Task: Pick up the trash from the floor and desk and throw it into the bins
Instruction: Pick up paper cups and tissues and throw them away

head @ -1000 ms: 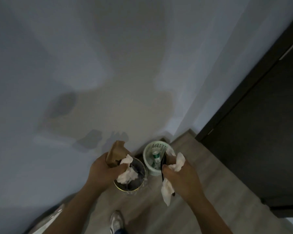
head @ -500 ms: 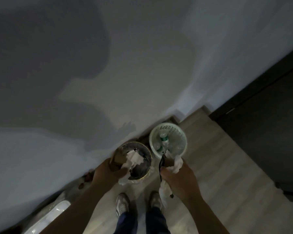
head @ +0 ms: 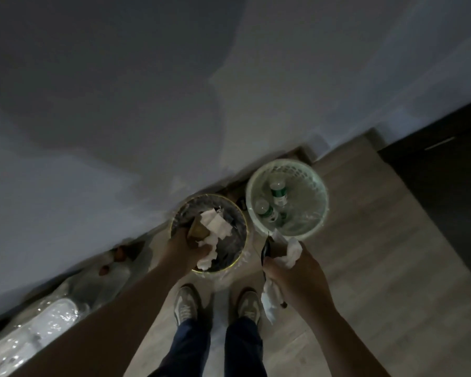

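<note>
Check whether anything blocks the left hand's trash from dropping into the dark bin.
Nothing visible does. The left hand holds brown paper and white tissue directly over the dark bin, whose mouth is open.

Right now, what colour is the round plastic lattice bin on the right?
The lattice bin is pale green, head view.

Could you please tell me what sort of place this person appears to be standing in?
Probably an indoor room, a home or small office: a dark bin and a pale mesh bin stand on wood-look flooring against a plain painted wall, beside a dark door or cabinet.
</note>
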`<state>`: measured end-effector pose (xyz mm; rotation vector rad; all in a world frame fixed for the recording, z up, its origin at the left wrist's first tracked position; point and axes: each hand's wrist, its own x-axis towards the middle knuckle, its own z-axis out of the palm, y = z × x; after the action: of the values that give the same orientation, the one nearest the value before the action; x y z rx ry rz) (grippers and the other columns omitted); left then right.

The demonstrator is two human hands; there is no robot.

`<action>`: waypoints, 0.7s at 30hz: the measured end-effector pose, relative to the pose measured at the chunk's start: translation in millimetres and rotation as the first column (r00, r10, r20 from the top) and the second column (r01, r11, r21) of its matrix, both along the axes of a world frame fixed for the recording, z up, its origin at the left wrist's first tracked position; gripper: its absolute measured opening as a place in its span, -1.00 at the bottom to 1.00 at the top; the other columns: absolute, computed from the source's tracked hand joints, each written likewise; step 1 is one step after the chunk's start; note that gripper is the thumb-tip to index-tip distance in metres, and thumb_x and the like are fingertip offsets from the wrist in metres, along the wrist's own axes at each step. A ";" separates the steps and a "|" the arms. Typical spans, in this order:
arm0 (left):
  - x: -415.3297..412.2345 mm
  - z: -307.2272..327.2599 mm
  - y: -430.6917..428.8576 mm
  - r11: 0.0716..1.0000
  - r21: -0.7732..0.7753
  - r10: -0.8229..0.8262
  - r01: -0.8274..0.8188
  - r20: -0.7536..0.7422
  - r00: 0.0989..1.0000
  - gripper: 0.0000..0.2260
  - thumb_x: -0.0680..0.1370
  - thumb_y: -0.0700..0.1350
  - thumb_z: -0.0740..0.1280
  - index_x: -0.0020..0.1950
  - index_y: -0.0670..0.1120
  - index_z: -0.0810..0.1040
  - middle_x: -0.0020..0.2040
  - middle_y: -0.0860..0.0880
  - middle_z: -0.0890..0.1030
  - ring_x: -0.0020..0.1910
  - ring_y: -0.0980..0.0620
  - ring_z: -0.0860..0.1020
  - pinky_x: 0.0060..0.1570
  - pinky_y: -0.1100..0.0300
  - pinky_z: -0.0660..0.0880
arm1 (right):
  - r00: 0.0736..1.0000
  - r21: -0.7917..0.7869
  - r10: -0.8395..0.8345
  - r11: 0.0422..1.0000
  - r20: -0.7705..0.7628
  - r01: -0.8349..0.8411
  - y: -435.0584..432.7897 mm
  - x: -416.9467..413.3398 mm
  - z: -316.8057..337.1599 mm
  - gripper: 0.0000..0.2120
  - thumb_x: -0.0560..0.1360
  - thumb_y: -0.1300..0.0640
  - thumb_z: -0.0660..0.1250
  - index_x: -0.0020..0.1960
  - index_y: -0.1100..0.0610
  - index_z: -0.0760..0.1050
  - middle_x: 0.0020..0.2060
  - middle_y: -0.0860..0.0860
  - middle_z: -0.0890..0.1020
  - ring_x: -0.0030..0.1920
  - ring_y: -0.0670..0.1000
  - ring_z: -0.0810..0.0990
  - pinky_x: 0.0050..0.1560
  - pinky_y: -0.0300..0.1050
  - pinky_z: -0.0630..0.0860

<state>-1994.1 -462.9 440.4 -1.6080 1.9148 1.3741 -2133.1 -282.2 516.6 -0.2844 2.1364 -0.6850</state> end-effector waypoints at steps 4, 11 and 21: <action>-14.8 -37.7 -4.7 0.963 -0.199 -0.184 0.179 -0.006 0.983 -0.41 0.26 0.02 0.61 0.25 -0.04 0.55 0.08 -0.19 0.63 0.03 -0.24 0.59 -0.16 0.14 0.49 | 1.000 0.025 0.025 0.999 -0.018 -0.025 10.7 -3.5 -36.4 -0.65 0.22 -0.18 0.25 -0.01 -0.19 0.40 -0.18 -0.10 0.60 -0.16 -0.13 0.59 -0.16 -0.03 0.55; -6.1 -50.6 -5.0 0.978 -0.103 -0.164 0.180 0.145 0.976 -0.57 0.46 -0.03 0.43 0.27 -0.17 0.48 0.07 -0.18 0.61 0.04 -0.17 0.56 -0.10 0.13 0.45 | 0.997 0.050 0.070 0.996 -0.031 -0.068 14.3 -1.0 -61.7 -0.72 0.16 -0.23 0.19 -0.25 -0.09 0.31 -0.26 -0.07 0.51 -0.25 -0.10 0.53 -0.29 -0.11 0.44; 52.0 -36.9 -15.9 0.919 -0.037 -0.376 0.393 0.219 0.900 -0.69 0.50 -0.08 0.37 0.22 -0.10 0.52 0.14 -0.07 0.57 0.02 0.05 0.52 -0.08 0.28 0.35 | 0.911 0.130 0.411 0.904 -0.012 -0.406 -51.9 23.8 -91.8 -0.31 0.19 -0.38 0.25 0.18 0.01 0.41 0.05 -0.03 0.47 0.04 -0.01 0.53 0.04 -0.04 0.51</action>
<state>-1942.0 -478.8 403.4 -1.2531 2.0398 0.9409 -2109.2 -334.1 424.8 -0.6606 2.0532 -0.3011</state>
